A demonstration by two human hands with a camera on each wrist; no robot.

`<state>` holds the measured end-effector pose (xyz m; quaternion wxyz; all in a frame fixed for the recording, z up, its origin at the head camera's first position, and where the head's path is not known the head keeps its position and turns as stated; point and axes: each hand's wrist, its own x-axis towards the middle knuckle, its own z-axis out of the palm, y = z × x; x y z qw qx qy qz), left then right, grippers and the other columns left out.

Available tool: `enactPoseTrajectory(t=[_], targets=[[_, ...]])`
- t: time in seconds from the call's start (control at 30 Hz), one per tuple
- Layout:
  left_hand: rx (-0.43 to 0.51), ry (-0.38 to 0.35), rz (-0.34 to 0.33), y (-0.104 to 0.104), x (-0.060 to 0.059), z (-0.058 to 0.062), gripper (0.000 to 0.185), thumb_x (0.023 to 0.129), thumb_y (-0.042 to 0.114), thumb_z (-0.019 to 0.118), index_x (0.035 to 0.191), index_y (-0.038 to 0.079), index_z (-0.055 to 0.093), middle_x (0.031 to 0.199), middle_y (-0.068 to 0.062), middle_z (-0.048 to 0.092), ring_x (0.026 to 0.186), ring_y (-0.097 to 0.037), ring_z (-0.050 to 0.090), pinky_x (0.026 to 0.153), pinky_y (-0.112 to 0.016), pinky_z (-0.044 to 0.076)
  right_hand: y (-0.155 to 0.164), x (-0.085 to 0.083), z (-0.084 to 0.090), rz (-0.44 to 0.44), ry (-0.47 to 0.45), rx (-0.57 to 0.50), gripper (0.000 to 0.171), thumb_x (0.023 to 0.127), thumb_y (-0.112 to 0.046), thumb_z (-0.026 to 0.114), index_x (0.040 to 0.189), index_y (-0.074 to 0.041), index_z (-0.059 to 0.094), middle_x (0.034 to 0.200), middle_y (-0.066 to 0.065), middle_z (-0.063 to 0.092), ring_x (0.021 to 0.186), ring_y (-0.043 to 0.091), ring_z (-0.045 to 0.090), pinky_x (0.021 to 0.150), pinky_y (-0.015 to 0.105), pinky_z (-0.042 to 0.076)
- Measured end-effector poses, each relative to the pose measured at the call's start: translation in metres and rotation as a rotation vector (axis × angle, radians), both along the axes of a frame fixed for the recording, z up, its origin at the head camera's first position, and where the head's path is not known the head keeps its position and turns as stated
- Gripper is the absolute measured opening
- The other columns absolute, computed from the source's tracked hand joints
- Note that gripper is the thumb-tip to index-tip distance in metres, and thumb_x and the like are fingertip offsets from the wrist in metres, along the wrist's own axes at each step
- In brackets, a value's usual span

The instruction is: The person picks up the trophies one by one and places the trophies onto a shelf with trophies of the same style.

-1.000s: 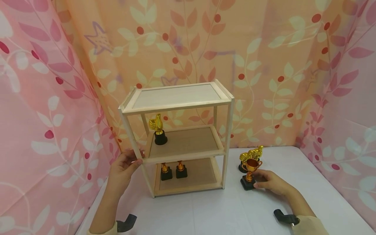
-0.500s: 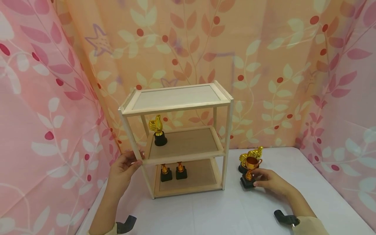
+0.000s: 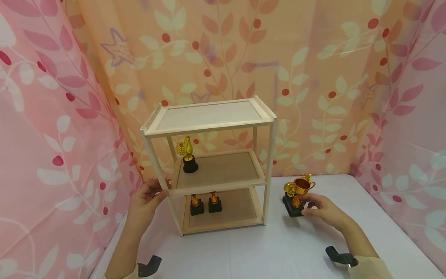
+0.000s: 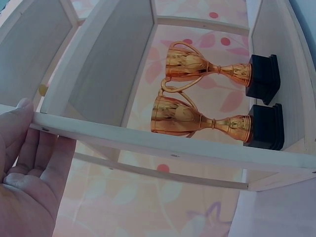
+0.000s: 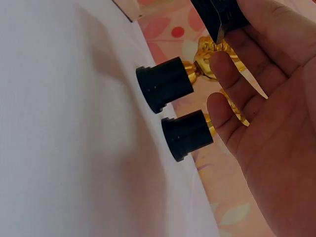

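Hands: left hand (image 3: 148, 197) holds the front left post of the wooden shelf (image 3: 209, 126), fingers flat against the wood, thumb on the near side; right hand (image 3: 318, 209) pinches the black base of the copper cup trophy (image 3: 299, 192).
Change: copper cup trophy was flat on the table (image 3: 251, 252) a moment ago; now tipped back and lifted a bit at the front, cup leaning to the right.
Left hand change: same spot on the post as before, no move seen.
Meaning: looks like the start of picking the trophy up, with the shelf held steady.
Where: copper cup trophy sits right of the shelf, just in front of two gold trophies (image 3: 289, 190) with round black bases.
On the shelf: gold thumbs-up trophy (image 3: 187, 155) on the middle board; two small cup trophies (image 3: 205, 203) on the bottom board.
Writing: none to read on trophies, shelf or cloth; bases may be too small to tell.
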<state>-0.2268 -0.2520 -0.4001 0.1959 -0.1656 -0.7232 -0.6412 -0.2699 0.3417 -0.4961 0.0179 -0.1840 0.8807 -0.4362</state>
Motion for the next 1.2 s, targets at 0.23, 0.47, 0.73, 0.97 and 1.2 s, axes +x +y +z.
enactPoseTrajectory(t=[0.23, 0.47, 0.73, 0.97, 1.2], targets=[[0.007, 0.021, -0.018, -0.001, -0.001, -0.002, 0.036, 0.092, -0.007, 0.070, 0.126, -0.012, 0.059, 0.117, -0.018, 0.068, 0.105, -0.020, 0.069, 0.094, -0.022, 0.057, -0.005, 0.005, 0.010, 0.001, 0.012, -0.045, 0.041, 0.093, -0.020, 0.076, 0.129, -0.007, 0.063, 0.113, 0.005, 0.068, 0.101, 0.019, 0.060, 0.086, 0.028, 0.053], [0.012, 0.020, -0.029, -0.001, -0.001, -0.002, 0.036, 0.092, -0.008, 0.069, 0.126, -0.010, 0.059, 0.116, -0.016, 0.068, 0.105, -0.021, 0.068, 0.094, -0.022, 0.057, -0.012, 0.011, 0.023, -0.041, 0.108, -0.062, 0.044, 0.095, -0.020, 0.074, 0.134, -0.004, 0.060, 0.121, 0.007, 0.068, 0.100, 0.012, 0.060, 0.086, 0.025, 0.054], [-0.009, 0.012, -0.015, -0.002, -0.001, -0.002, 0.035, 0.093, -0.005, 0.070, 0.127, -0.010, 0.059, 0.120, -0.019, 0.066, 0.106, -0.017, 0.068, 0.094, -0.021, 0.057, -0.022, 0.016, 0.040, -0.101, 0.199, -0.063, 0.042, 0.096, -0.020, 0.073, 0.135, -0.009, 0.059, 0.124, 0.008, 0.065, 0.103, 0.009, 0.058, 0.086, 0.021, 0.054], [-0.070, -0.023, 0.025, -0.001, 0.002, 0.000, 0.038, 0.096, 0.004, 0.070, 0.131, -0.005, 0.058, 0.125, -0.009, 0.068, 0.109, -0.012, 0.068, 0.094, -0.019, 0.055, -0.030, 0.020, 0.051, -0.120, 0.239, -0.077, 0.043, 0.097, -0.017, 0.072, 0.136, -0.006, 0.059, 0.122, 0.010, 0.064, 0.105, 0.005, 0.056, 0.087, 0.018, 0.051], [-0.023, 0.002, -0.005, 0.000, 0.001, 0.000, 0.036, 0.093, -0.003, 0.070, 0.127, -0.009, 0.059, 0.121, -0.016, 0.068, 0.107, -0.015, 0.068, 0.094, -0.020, 0.056, -0.035, 0.028, 0.063, -0.155, 0.226, -0.068, 0.046, 0.097, -0.019, 0.072, 0.139, -0.007, 0.058, 0.123, 0.008, 0.062, 0.106, 0.006, 0.052, 0.087, 0.017, 0.049]])
